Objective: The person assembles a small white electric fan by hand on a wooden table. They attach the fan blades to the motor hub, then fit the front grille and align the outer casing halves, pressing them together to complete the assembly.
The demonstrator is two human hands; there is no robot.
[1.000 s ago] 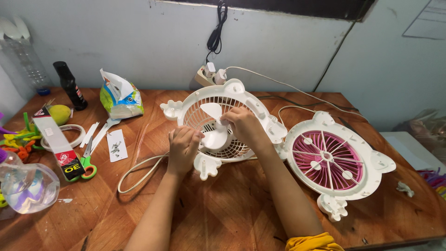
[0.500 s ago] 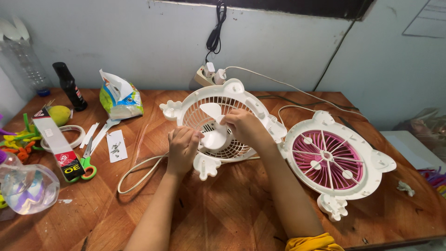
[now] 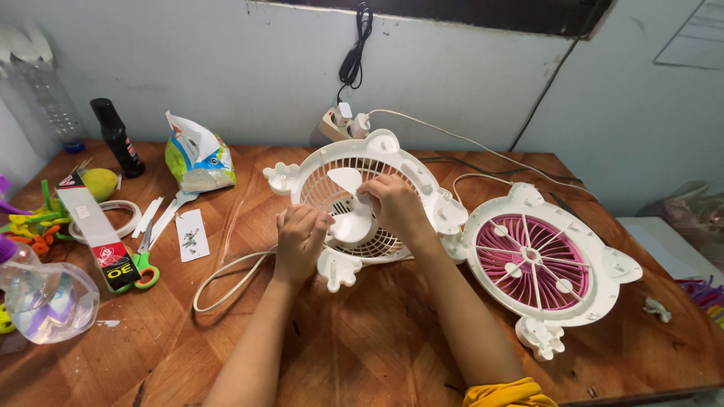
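Observation:
A small white fan body lies on its back on the wooden table, its white blade and hub exposed. My left hand grips the near left rim of the fan body. My right hand rests over the hub, fingers curled on the white blade. To the right lies the detached front cover, white with a pink grille. A white cord loops out from under my left hand.
On the left are a clear plastic bottle, green-handled scissors, a long red and white box, a small bag of screws, a snack bag, a black bottle and a lime. A power strip sits at the wall.
Both hands stay on the fan; my right hand's fingers have shifted slightly on the blade. Nothing else has moved.

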